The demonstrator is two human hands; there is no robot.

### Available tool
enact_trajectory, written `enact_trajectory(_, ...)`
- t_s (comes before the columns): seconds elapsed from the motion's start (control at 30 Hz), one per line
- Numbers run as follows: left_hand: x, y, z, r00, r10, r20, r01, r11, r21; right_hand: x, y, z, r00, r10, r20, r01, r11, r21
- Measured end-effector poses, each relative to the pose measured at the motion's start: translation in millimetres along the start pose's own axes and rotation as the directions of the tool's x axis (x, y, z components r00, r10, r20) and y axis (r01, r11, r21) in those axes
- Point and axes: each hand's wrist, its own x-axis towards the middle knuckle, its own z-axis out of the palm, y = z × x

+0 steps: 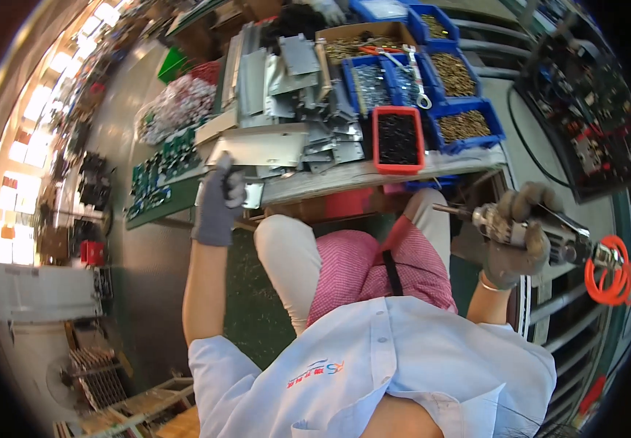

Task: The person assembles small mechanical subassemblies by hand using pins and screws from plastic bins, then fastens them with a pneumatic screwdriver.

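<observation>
My left hand (218, 206), in a grey glove, is closed at the table's left front corner. Its fingers are curled on a small shiny metal plate (254, 195), whose edges show on both sides of the glove; the rest is hidden. Just beyond lies a larger flat metal sheet (266, 146). At the right, clear of the table, my gloved right hand (514, 247) grips an air screwdriver (502, 226). The tool lies nearly level, its bit (450, 209) pointing left toward my knee. An orange coiled hose (607, 281) hangs at its rear end.
Metal brackets (319, 139) are piled on the wooden table (315, 186). A red bin (397, 170) of black screws stands at the front edge, beside blue bins (469, 128) of brass-coloured and silver fasteners. A wrench (415, 77) lies across them. Green circuit boards (158, 179) lie left.
</observation>
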Motion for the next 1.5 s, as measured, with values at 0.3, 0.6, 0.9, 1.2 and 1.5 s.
enact_trajectory(0.3,77.2,-156.9,136.6,0.980,-0.199,0.018,0.200,0.979,-0.040,-3.1,-24.6,-13.6,0.986,-0.166,-0.024,0.159,0.968,-0.197)
enact_trajectory(0.6,50.7,-152.0,127.0,0.874,-0.432,0.223,0.454,0.890,-0.055,-4.7,-22.3,-32.5,0.986,-0.109,-0.128,0.092,0.986,-0.136)
enact_trajectory(0.9,43.4,-148.0,156.0,0.849,-0.357,0.390,0.408,0.911,-0.056,22.9,29.2,-14.7,0.993,0.032,-0.118,-0.029,0.999,0.021)
enact_trajectory(1.2,52.3,-158.8,150.8,0.854,-0.280,0.438,0.318,0.948,-0.015,36.7,53.2,2.8,0.993,0.027,-0.115,-0.029,0.999,-0.014)
enact_trajectory(1.5,55.1,-155.4,158.7,0.864,-0.318,0.390,0.325,0.944,0.050,40.9,62.8,-0.1,0.990,0.063,-0.124,-0.084,0.981,-0.176)
